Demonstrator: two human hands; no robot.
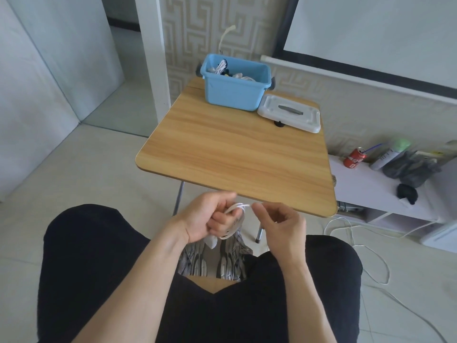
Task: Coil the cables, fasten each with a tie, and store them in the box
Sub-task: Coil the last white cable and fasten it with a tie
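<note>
- Person is seated at the near edge of a light wood-grain folding worktop [237, 149], both hands held low over the lap, just below that edge.
- Left hand [210, 217] is curled round a small coil of thin white cable [232, 219]; loops stick out past the fingers, a white plug end hangs under the palm.
- Right hand [279, 219] has thumb and forefinger pressed together just beside the top of the coil. Looks like it pinches a loose end or a tie; too small and blurred to tell which.
- Step in hand, by my read: finishing the coil or starting the wrap. No tie is visibly closed round the bundle.
- Open light-blue plastic box [235, 92] sits at the far end of the worktop, well away from the hands. White and dark bundles are already inside, so part of the job looks done.
- Its white lid with a grey handle [289, 112] lies flat just right of the box.
- Next move calls for keeping the loops clamped in the left hand while the right takes the fastening round and cinches it; loosen early and the coil springs open. Then a long reach forward to the box.
- More white cable [371, 253] trails loose on the floor at right; whether it belongs to the task, cannot tell.
</note>
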